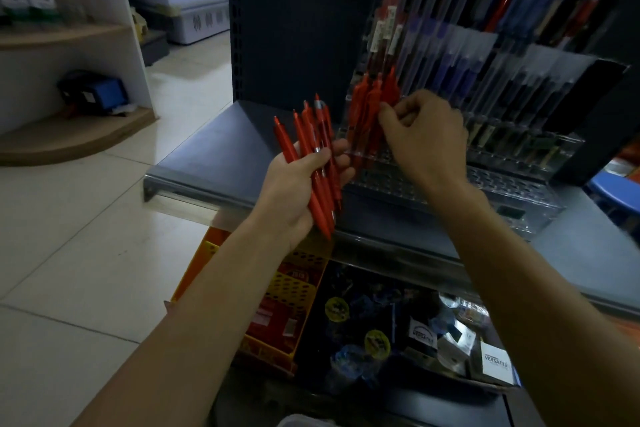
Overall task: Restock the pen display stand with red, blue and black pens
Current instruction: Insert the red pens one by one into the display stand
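The left grip (301,184) is closed round a bunch (318,194) of about 5 red pens, thumb laid across the barrels and fingers curled behind. The bunch fans out with the clicker ends up, probably so that 1 pen at a time can be drawn off without loosening the rest. It hangs just left of the stand (485,184), near the slots being filled, which keeps each transfer short.

The right grip (422,135) is narrow. Its fingertips pinch the slotted pen (391,90), the rightmost of at least 3 red pens (363,104) standing upright in the stand's leftmost section. The pinch sits about mid-barrel, a hold that suits steering the tip down into a hole and straightening the pen against its neighbours.

The stand is clear plastic and sits on a grey shelf (214,146), touching the dark back panel. Its rear tiers already carry pens, red ones at the left above the section being filled and darker ones further right. They are blurred, so blue and black cannot be told apart with certainty.

By my reading the red section is part done, with the bunch yet to go in. The pens are slim and slippery, and 1 could slide from the fan or knock a standing pen askew.
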{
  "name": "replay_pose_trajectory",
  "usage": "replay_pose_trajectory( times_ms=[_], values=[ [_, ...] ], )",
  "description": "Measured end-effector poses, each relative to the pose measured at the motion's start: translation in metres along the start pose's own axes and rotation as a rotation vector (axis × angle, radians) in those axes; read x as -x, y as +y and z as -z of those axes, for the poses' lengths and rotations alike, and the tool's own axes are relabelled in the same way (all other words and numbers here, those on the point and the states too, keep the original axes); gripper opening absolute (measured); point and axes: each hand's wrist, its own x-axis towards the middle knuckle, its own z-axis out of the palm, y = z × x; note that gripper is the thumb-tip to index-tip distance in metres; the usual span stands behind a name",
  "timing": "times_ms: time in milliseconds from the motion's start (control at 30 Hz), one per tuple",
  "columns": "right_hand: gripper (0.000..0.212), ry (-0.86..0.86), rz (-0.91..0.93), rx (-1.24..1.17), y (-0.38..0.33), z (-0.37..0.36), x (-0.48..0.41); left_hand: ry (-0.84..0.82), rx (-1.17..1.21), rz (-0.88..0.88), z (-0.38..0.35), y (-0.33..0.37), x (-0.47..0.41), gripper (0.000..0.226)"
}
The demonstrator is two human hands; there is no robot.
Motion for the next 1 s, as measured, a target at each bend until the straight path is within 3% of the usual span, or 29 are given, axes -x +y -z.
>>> replay_pose_trajectory(
  times_ms=[600, 667, 733, 1000],
  values=[
    [0.018, -0.156, 0.08, 0.162, 0.003, 0.021, 0.0, -0.07, -0.072, 0.0, -0.001, -0.003, 0.003, 0.019],
    [0.022, -0.103, 0.069, 0.022, -0.001, 0.023, 0.017, -0.095, -0.107, -0.01, -0.002, -0.005, 0.004, 0.018],
    [0.02, -0.194, 0.043, -0.186, -0.009, 0.019, 0.036, -0.147, -0.153, -0.017, -0.003, -0.008, 0.007, 0.019],
    [0.015, -0.427, -0.182, -0.463, -0.002, 0.018, 0.042, -0.186, -0.362, -0.09, -0.001, -0.01, 0.011, 0.02]
  ],
)
